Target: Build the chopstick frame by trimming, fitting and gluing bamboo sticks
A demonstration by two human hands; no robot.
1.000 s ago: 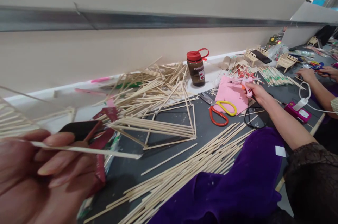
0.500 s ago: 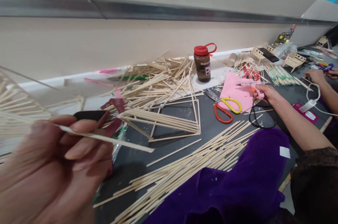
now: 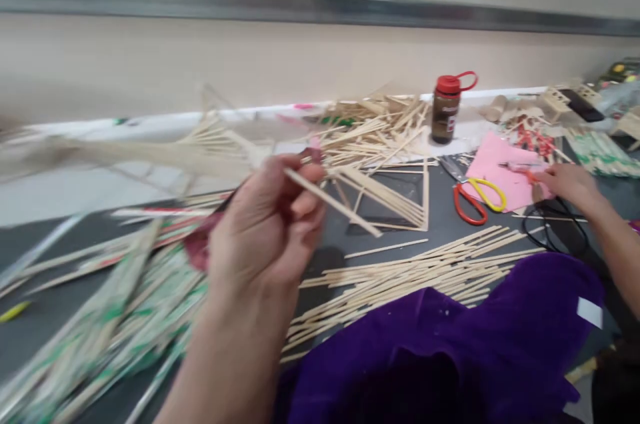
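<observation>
My left hand (image 3: 270, 217) is raised over the table, its fingers closed on a thin wooden stick (image 3: 333, 203) that slants down to the right. Behind the stick, partly covered by it and the hand, a frame of glued sticks (image 3: 425, 201) lies on the dark table. At the right, my right hand (image 3: 570, 184) is closed round a pink glue gun (image 3: 523, 169) with an orange trigger, over a sheet of pink paper (image 3: 485, 167). The glue gun is slightly blurred. A black cord (image 3: 583, 237) loops beneath that hand.
Scissors (image 3: 470, 201) with red and yellow handles lie beside the paper. Loose sticks (image 3: 400, 284) spread before a purple cloth (image 3: 540, 304). A red-capped bottle (image 3: 447, 111) stands by the wall. Wrapped sticks (image 3: 125, 317) lie at the left, near a blurred stick structure (image 3: 210, 131).
My view has turned left, so the table's things sit further right. My left hand appears further from the camera and nearer the middle, still holding the stick. My right hand stays at the pink paper.
</observation>
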